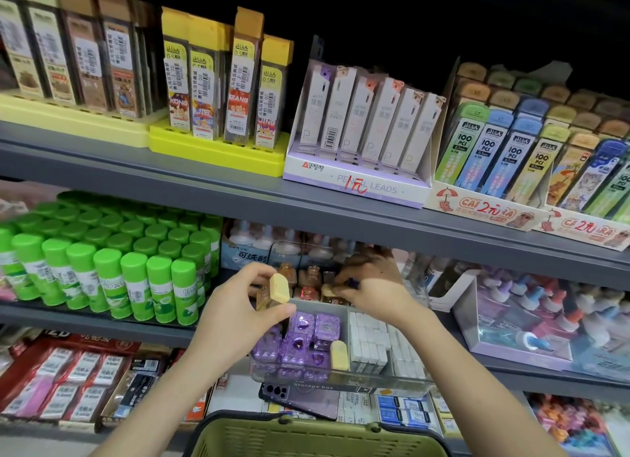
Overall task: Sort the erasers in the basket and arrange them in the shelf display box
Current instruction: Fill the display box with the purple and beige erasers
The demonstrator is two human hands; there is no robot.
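We see a pale yellow eraser (279,288), a rounded block with a flat face, standing upright in the left grip (238,306). The thumb and curled fingers pinch it just above the near left corner of the display box. A second, smaller yellow eraser (328,290) sits at the fingertips of the right grip (371,282), which is curled tight around it over the far side of the box. Something dark blue shows under those fingers; we cannot tell what it is.

The clear display box (341,383), lettered "Storage box" on its near wall, sits at the front of the middle shelf (102,323). Its left compartment holds purple gem erasers (306,334), with a third yellow eraser (340,354) lying at their right edge against the divider. To the right are rows of white erasers (371,344) packed on end. Just beyond the box are small brown figure-shaped pieces (308,274), too blurred to name.

A green basket (320,436) sits nearest us, below the box, and a purple phone (300,400) lies between them. Green-capped glue sticks (102,269) fill the shelf to the left.
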